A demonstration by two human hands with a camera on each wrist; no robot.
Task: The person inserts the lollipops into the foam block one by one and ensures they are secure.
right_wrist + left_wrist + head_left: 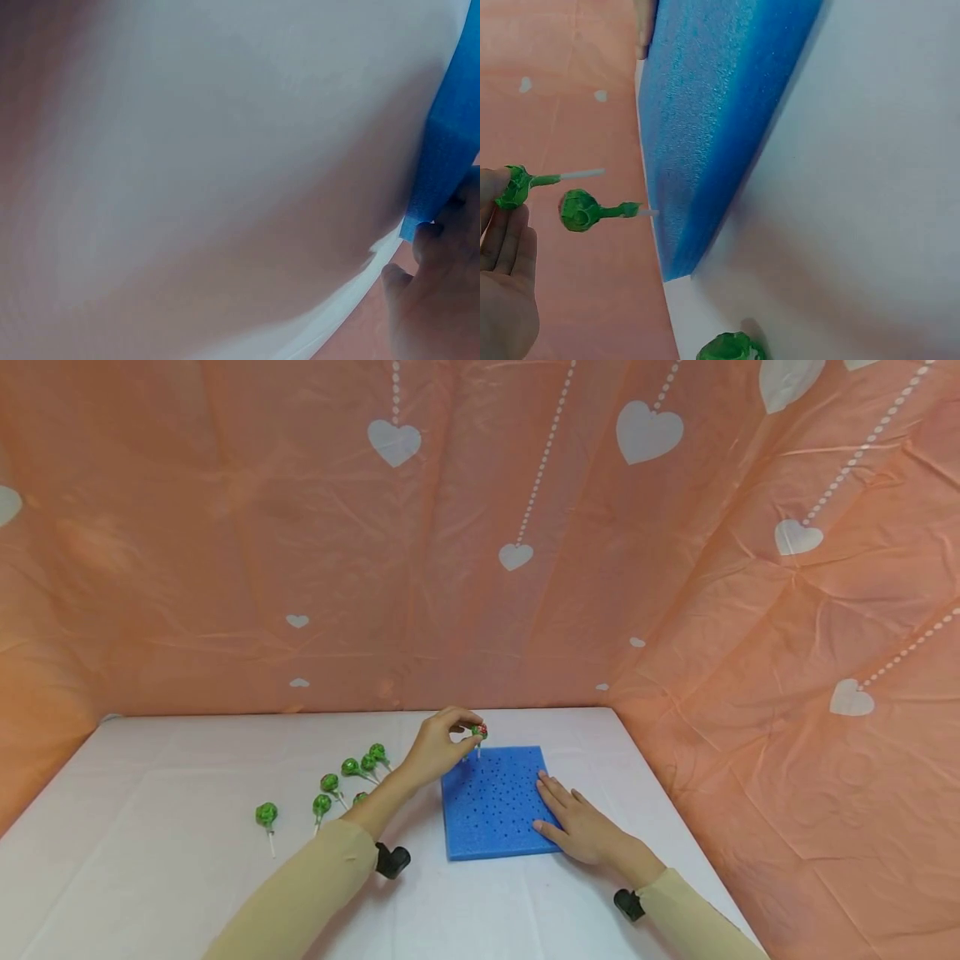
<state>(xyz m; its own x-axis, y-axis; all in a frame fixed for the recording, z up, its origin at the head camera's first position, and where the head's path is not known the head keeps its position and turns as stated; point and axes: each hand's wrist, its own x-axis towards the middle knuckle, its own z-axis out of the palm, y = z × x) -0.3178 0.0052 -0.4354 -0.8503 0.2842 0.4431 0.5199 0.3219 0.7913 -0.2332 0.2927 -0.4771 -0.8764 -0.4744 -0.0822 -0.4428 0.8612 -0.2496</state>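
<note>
Lollipop (481, 732) is pinched by its head between the left hand's (437, 748) thumb and fingers over the foam's (495, 802) far end, stick down, apparently to keep the stick free. The right hand (583, 825) lies with fingers extended, clamped on nothing, at the foam's right edge, probably to steady it. Count: one foam; one lollipop held, one standing (579, 210) at far left of the foam, seven visible lying (266, 814) left on the table (150, 860).
</note>
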